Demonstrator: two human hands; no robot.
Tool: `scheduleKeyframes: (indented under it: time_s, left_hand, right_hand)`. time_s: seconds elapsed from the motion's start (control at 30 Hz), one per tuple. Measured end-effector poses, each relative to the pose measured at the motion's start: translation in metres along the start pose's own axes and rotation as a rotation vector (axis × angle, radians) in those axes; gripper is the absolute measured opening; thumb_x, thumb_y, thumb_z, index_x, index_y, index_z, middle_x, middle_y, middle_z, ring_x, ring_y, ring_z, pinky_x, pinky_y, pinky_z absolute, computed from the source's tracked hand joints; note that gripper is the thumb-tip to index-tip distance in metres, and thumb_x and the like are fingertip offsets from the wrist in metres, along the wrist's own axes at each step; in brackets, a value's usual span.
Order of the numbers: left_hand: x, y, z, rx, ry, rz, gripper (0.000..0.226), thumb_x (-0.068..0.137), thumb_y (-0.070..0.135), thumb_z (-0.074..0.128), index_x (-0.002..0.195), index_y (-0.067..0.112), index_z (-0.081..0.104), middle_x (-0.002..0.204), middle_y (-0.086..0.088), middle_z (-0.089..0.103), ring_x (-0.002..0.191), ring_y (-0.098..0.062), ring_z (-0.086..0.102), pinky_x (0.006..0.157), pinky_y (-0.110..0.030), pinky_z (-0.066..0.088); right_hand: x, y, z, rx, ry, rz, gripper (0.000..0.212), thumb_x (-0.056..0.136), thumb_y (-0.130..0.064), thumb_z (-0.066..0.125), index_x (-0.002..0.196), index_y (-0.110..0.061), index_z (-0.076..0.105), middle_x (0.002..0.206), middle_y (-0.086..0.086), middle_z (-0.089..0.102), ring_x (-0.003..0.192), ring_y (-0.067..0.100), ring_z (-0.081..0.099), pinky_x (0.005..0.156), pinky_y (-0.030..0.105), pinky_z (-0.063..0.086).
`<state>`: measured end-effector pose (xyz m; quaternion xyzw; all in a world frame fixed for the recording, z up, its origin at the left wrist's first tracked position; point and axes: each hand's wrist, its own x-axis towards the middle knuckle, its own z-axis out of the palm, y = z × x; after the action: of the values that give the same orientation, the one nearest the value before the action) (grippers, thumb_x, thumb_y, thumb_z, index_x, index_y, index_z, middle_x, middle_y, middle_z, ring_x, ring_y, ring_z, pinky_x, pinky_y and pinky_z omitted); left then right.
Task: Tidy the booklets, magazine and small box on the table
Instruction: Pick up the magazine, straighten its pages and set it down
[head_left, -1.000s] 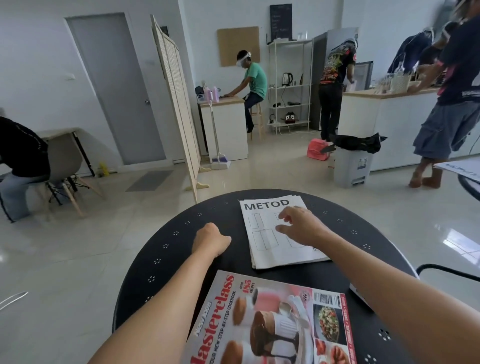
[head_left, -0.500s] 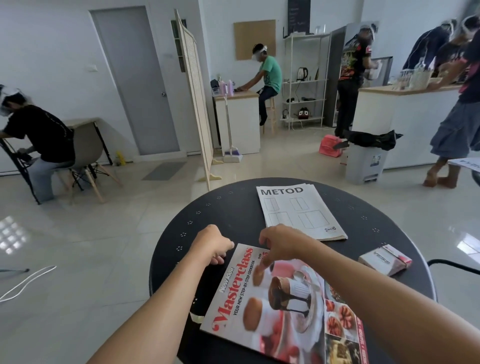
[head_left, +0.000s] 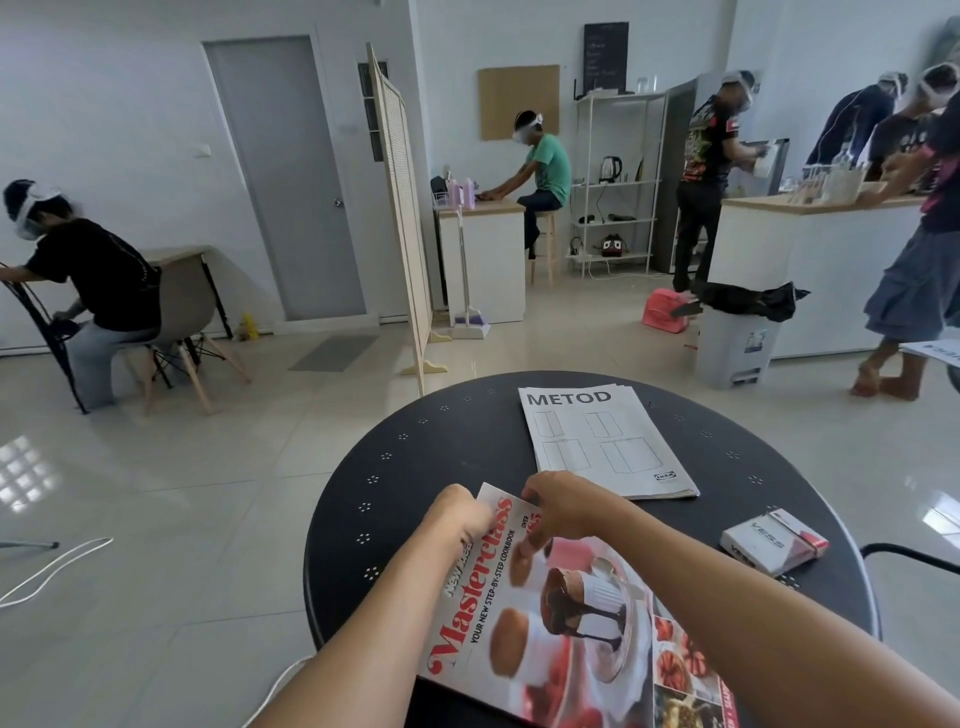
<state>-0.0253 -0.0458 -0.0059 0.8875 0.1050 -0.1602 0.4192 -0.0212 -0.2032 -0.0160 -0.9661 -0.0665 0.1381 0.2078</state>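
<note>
A round black table (head_left: 415, 467) holds a white METOD booklet stack (head_left: 602, 441) at its far side. The Masterclass cookbook magazine (head_left: 561, 623) lies at the near edge, tilted. A small white and red box (head_left: 774, 540) rests on the right of the table. My left hand (head_left: 460, 512) grips the magazine's top left corner. My right hand (head_left: 558, 506) pinches the magazine's top edge just beside it. Both forearms stretch over the magazine's cover.
Several people work around the room: one seated at a desk (head_left: 88, 291) on the left, one on a stool (head_left: 540, 171) at the back, others at a counter (head_left: 810, 208) on the right. A grey bin (head_left: 737, 343) and a folding screen (head_left: 400, 208) stand beyond the table.
My right hand left the METOD booklets and came back to the magazine. Both hands have closed on the magazine's top corner. The view has tilted up and left.
</note>
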Motion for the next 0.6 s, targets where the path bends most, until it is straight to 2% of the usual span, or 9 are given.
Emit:
scheduleKeyframes:
  time_s: [0.1,0.2,0.27,0.33,0.4,0.47,0.53,0.6]
  left_hand:
    - [0.003,0.000,-0.003,-0.037,-0.037,0.046,0.018,0.092,0.018,0.066,0.090,0.002,0.072,0.081,-0.009,0.079,0.070,-0.022,0.077,0.069,-0.036,0.064]
    - [0.003,0.001,-0.013,-0.091,-0.059,0.087,0.016,0.092,0.021,0.068,0.085,0.007,0.072,0.085,-0.009,0.079,0.075,-0.021,0.077,0.066,-0.033,0.061]
    - [0.003,0.004,-0.020,-0.110,-0.047,0.121,0.016,0.090,0.023,0.071,0.087,0.008,0.072,0.086,-0.008,0.078,0.078,-0.020,0.076,0.065,-0.032,0.058]
    - [0.004,0.007,-0.027,-0.115,-0.020,0.164,0.017,0.088,0.024,0.073,0.091,0.007,0.073,0.088,-0.007,0.078,0.081,-0.019,0.075,0.065,-0.030,0.056]
    - [0.005,0.008,-0.033,-0.120,0.051,0.212,0.020,0.089,0.027,0.071,0.094,0.007,0.071,0.091,-0.004,0.075,0.083,-0.016,0.071,0.068,-0.030,0.052]
    - [0.006,0.009,-0.042,-0.141,0.161,0.259,0.023,0.091,0.031,0.067,0.097,0.009,0.069,0.093,0.000,0.070,0.086,-0.013,0.063,0.074,-0.031,0.046]
    - [0.007,0.009,-0.051,-0.191,0.259,0.278,0.023,0.093,0.033,0.062,0.100,0.012,0.065,0.095,0.003,0.063,0.090,-0.014,0.057,0.077,-0.032,0.042]
    - [0.009,0.007,-0.060,-0.255,0.333,0.278,0.021,0.095,0.035,0.058,0.101,0.015,0.061,0.091,0.005,0.060,0.084,-0.012,0.056,0.076,-0.033,0.041]
  right_hand:
    - [0.000,0.003,-0.003,-0.013,0.004,-0.010,0.038,0.074,-0.032,0.084,0.098,-0.016,0.060,0.106,0.003,0.071,0.089,0.020,0.068,0.083,0.028,0.056]
    - [-0.003,0.004,-0.009,0.039,0.027,-0.058,0.039,0.079,-0.030,0.080,0.106,-0.014,0.056,0.102,-0.001,0.066,0.088,0.018,0.067,0.081,0.028,0.058]
    - [-0.006,0.004,-0.012,0.116,0.058,-0.095,0.030,0.086,-0.026,0.072,0.107,-0.016,0.054,0.099,-0.003,0.065,0.085,0.017,0.066,0.074,0.025,0.057]
    - [-0.007,0.004,-0.015,0.194,0.115,-0.123,0.017,0.090,-0.025,0.067,0.098,-0.019,0.053,0.099,0.000,0.068,0.085,0.018,0.068,0.071,0.025,0.057]
    - [-0.006,0.005,-0.017,0.259,0.162,-0.144,0.014,0.091,-0.025,0.066,0.090,-0.022,0.053,0.103,0.003,0.072,0.089,0.019,0.071,0.077,0.032,0.060]
    - [-0.005,0.007,-0.019,0.322,0.182,-0.144,0.013,0.091,-0.024,0.066,0.090,-0.020,0.054,0.104,0.004,0.073,0.091,0.019,0.072,0.081,0.037,0.061]
    - [-0.004,0.010,-0.022,0.395,0.209,-0.119,0.012,0.092,-0.022,0.065,0.093,-0.016,0.055,0.102,0.004,0.074,0.090,0.019,0.073,0.081,0.039,0.062]
    - [-0.004,0.014,-0.028,0.485,0.253,-0.086,0.011,0.092,-0.019,0.065,0.095,-0.013,0.056,0.100,0.006,0.074,0.088,0.021,0.074,0.079,0.039,0.062]
